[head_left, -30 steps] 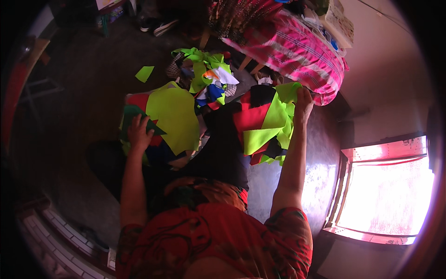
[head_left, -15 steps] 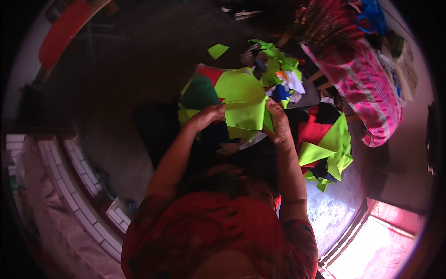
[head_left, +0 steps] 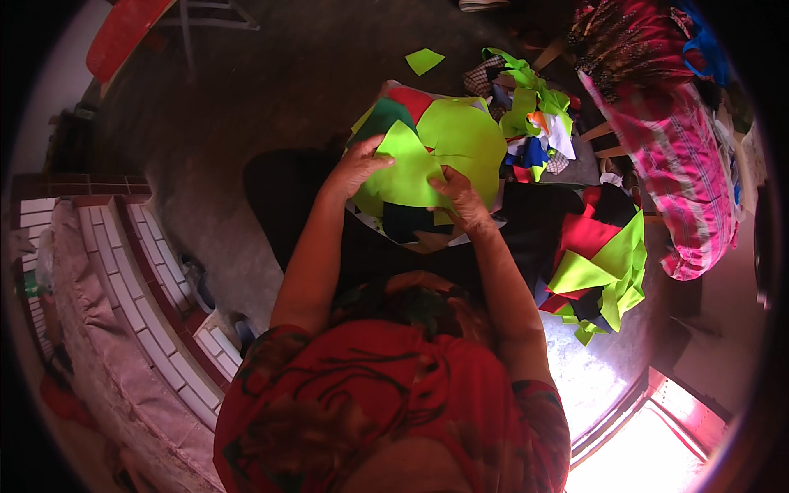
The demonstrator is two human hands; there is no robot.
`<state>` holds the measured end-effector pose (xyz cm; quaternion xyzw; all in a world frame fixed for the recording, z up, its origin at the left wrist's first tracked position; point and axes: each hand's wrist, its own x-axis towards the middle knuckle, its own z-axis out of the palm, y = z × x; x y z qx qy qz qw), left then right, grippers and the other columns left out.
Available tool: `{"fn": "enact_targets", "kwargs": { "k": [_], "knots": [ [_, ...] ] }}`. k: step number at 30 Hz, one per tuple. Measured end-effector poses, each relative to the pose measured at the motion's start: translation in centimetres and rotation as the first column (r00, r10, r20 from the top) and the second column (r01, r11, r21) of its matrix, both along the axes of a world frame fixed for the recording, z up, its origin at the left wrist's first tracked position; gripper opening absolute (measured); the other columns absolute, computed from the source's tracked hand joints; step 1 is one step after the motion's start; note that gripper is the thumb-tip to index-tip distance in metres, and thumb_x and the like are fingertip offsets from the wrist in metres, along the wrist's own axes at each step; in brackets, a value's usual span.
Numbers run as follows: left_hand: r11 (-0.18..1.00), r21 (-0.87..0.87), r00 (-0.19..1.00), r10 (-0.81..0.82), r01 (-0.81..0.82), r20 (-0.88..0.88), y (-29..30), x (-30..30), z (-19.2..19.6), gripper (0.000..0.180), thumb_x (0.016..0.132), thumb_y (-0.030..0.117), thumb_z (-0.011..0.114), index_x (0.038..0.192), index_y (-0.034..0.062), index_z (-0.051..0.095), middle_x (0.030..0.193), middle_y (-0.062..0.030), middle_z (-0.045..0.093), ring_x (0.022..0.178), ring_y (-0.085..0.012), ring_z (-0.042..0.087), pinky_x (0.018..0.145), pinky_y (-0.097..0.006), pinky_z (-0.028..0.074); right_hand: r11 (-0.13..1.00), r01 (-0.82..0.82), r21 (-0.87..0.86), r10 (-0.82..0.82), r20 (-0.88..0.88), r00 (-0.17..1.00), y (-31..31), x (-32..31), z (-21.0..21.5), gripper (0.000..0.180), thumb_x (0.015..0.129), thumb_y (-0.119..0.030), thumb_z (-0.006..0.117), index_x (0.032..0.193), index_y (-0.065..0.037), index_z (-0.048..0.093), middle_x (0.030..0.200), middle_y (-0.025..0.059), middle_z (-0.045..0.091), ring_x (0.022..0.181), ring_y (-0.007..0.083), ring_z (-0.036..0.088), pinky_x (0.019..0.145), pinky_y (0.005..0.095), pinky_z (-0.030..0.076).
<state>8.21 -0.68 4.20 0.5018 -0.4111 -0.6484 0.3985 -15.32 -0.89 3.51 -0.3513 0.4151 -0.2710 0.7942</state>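
Observation:
A neon yellow-green cloth piece (head_left: 403,177) is stretched between my two hands, one corner pointing away from me. My left hand (head_left: 359,164) pinches its left edge. At its right edge, my right hand (head_left: 462,197) grips it with thumb and bent fingers. Beneath it, across my lap, lies a patchwork of cloth (head_left: 468,135) in yellow-green, dark green, red and black. Whether the held piece is joined to that patchwork cannot be made out. By my right knee sits a pile of red, black and yellow-green cloth pieces (head_left: 604,259).
Beyond the patchwork, a heap of mixed scraps (head_left: 534,111) lies on the floor, with a single yellow-green scrap (head_left: 425,61) left of it. A pink plaid cloth (head_left: 674,172) covers something at the right. White-tiled steps (head_left: 123,275) run along the left.
The yellow-green piece has been turned, so a corner now points away from me, and it sits further left over the patchwork. My right hand has come in closer to my left.

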Motion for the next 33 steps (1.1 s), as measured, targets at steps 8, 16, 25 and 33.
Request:
{"fn": "enact_targets", "kwargs": {
  "k": [8,16,25,33],
  "knots": [
    [0.999,0.036,0.809,-0.053,0.039,0.586,0.9,1.4,-4.6,0.05,0.074,-0.002,0.06,0.124,-0.0026,0.053,0.096,-0.01,0.067,0.084,-0.0159,0.063,0.075,-0.03,0.049,0.973,-0.134,-0.187,0.06,-0.353,0.934,1.2,1.3,-3.3,0.036,0.081,-0.005,0.065,0.115,-0.005,0.053,0.104,0.0028,0.064,0.084,0.0108,0.061,0.06,0.0252,0.052],
    [0.989,0.115,0.806,0.002,-0.088,0.592,1.3,3.6,-8.0,0.032,0.065,0.011,0.069,0.095,0.002,0.067,0.088,-0.0152,0.069,0.081,-0.0267,0.067,0.071,-0.035,0.051,0.728,-0.189,-0.659,-0.207,-0.474,0.856,1.5,1.7,-4.9,0.032,0.073,0.001,0.066,0.104,-0.005,0.058,0.096,0.0064,0.068,0.085,0.0176,0.067,0.074,0.0298,0.053],
    [0.947,0.287,0.617,-0.141,-0.145,0.775,1.2,2.7,-5.0,0.032,0.063,0.019,0.072,0.093,0.0094,0.069,0.093,-0.0143,0.069,0.086,-0.0307,0.067,0.074,-0.039,0.052,0.709,-0.127,-0.694,-0.31,-0.468,0.827,1.8,1.7,-3.6,0.027,0.074,0.0,0.065,0.1,-0.007,0.059,0.095,0.0084,0.067,0.085,0.0235,0.067,0.077,0.0336,0.053],
    [0.935,0.294,0.542,-0.145,-0.199,0.828,1.3,2.7,-4.5,0.036,0.064,0.029,0.075,0.095,0.0108,0.069,0.097,-0.0126,0.069,0.091,-0.0306,0.066,0.078,-0.04,0.052,0.538,-0.09,-0.838,-0.462,-0.382,0.8,1.8,1.7,-3.1,0.022,0.075,-0.004,0.063,0.096,-0.01,0.06,0.094,0.0084,0.061,0.082,0.0302,0.061,0.07,0.0389,0.051]
  ]
}}
